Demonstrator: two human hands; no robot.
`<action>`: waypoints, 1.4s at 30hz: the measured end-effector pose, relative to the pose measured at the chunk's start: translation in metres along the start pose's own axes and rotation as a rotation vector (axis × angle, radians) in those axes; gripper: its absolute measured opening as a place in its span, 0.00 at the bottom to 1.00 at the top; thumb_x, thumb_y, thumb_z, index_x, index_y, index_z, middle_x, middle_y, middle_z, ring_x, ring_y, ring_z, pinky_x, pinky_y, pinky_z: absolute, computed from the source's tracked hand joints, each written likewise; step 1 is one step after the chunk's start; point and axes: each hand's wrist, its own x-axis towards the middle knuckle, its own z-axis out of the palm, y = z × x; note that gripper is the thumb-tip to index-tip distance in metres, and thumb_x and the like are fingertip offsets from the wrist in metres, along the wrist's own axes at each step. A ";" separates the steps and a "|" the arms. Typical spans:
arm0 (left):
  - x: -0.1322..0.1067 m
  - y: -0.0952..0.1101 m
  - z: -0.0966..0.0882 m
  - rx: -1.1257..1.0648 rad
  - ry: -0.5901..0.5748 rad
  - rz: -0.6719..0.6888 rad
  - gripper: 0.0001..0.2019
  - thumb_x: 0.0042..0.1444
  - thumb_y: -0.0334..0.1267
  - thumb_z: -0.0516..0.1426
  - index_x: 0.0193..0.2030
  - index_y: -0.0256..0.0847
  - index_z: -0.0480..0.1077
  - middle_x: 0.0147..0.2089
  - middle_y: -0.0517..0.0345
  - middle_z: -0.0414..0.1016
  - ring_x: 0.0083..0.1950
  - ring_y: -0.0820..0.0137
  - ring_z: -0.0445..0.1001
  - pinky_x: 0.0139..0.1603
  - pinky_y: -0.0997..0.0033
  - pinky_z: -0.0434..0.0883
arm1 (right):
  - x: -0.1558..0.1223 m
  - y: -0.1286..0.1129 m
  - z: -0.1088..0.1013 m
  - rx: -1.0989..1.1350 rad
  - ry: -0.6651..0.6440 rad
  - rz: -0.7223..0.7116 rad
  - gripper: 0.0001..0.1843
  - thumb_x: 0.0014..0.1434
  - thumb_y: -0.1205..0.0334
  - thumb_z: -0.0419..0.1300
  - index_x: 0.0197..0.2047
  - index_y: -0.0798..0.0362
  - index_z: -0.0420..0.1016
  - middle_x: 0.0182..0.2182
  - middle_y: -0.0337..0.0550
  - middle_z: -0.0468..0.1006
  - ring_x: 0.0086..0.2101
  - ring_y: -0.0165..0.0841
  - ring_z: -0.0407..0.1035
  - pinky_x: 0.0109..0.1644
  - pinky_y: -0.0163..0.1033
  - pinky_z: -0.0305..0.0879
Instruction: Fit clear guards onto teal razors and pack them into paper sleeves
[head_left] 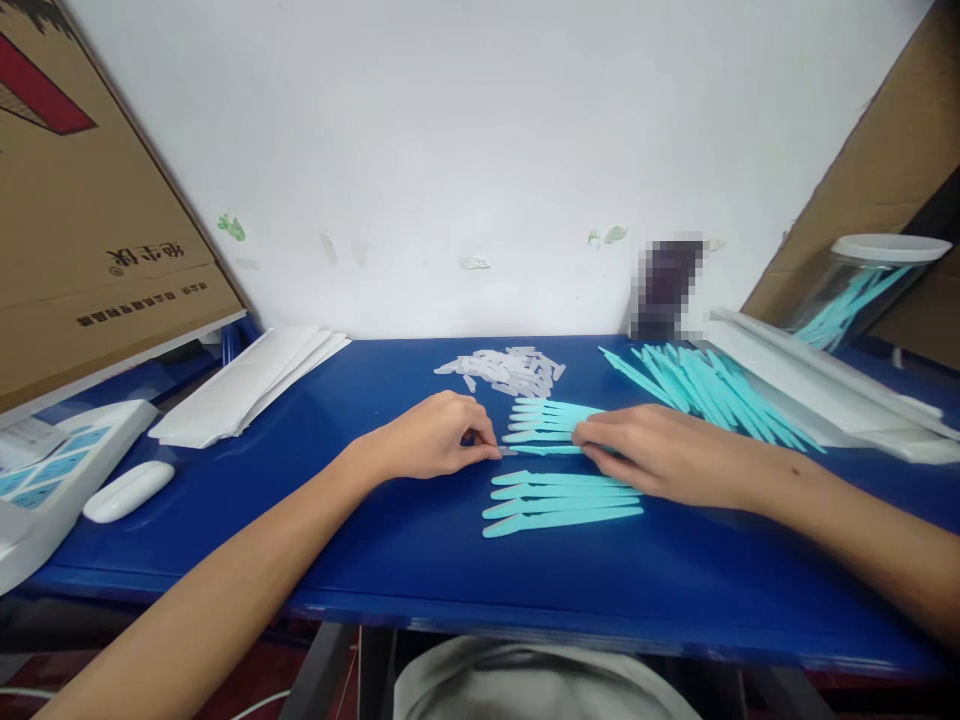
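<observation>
Teal eyebrow razors lie in two groups on the blue table. My left hand (442, 435) pinches a small translucent blade cap (506, 453) between thumb and fingertips, at the blade end of one teal eyebrow razor (551, 450). My right hand (645, 450) grips that razor by its handle, whose far end the fingers hide. Several razors (544, 412) lie side by side just beyond it. Nearer the front edge lies another row of razors (562, 521), partly under my right hand. Behind both hands is a pile of loose blade caps (510, 370).
At the right, a heap of teal razors (712, 390) lies beside white sheets (810, 385) and a clear jar (862, 290) holding more razors. Folded white paper (247, 390), a white mouse-shaped object (129, 491) and a white device (97, 470) are at the left. Cardboard (97, 210) stands beyond them.
</observation>
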 end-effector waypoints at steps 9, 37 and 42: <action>0.011 0.003 0.022 0.005 0.098 0.067 0.08 0.66 0.38 0.61 0.39 0.38 0.80 0.37 0.54 0.80 0.40 0.67 0.75 0.42 0.68 0.69 | 0.003 -0.007 0.006 -0.012 0.115 -0.108 0.14 0.71 0.65 0.48 0.37 0.54 0.73 0.29 0.42 0.76 0.26 0.31 0.65 0.30 0.38 0.53; -0.001 -0.041 -0.007 0.187 0.033 -0.110 0.10 0.67 0.34 0.56 0.45 0.41 0.80 0.46 0.53 0.82 0.48 0.63 0.77 0.52 0.62 0.68 | -0.003 -0.004 0.004 0.164 0.063 -0.087 0.16 0.69 0.58 0.55 0.39 0.50 0.84 0.21 0.39 0.77 0.24 0.32 0.66 0.34 0.39 0.58; -0.002 -0.031 -0.011 -0.188 -0.022 -0.175 0.09 0.62 0.37 0.62 0.46 0.41 0.82 0.43 0.54 0.82 0.40 0.69 0.77 0.39 0.71 0.70 | -0.001 0.000 0.006 0.082 0.099 -0.153 0.18 0.70 0.61 0.53 0.34 0.51 0.82 0.21 0.39 0.77 0.20 0.29 0.64 0.30 0.38 0.56</action>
